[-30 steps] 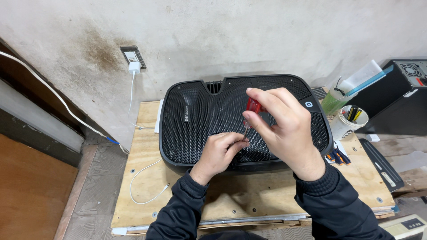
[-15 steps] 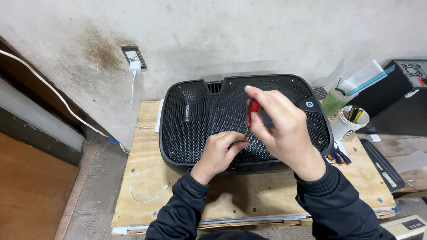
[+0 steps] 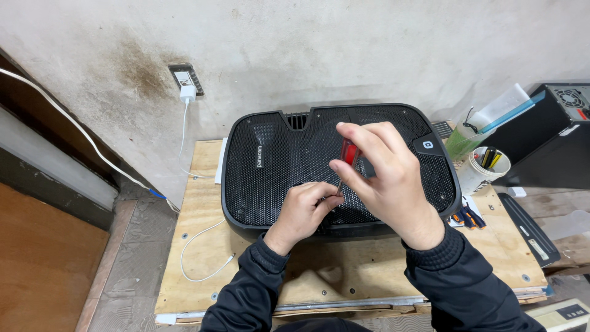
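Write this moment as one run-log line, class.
right hand: grips red-handled screwdriver | left hand: steadies its tip on black speaker grille | surface: plywood bench

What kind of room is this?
Probably a repair workshop: a black device lies on a plywood bench, the right hand holds a screwdriver to it, and a tool cup stands nearby.

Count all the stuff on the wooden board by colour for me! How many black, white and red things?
Black: 1, the big mesh-covered device
White: 2, the cable and the tub of tools
Red: 1, the screwdriver held by the right hand, tip by the left hand
Total: 4
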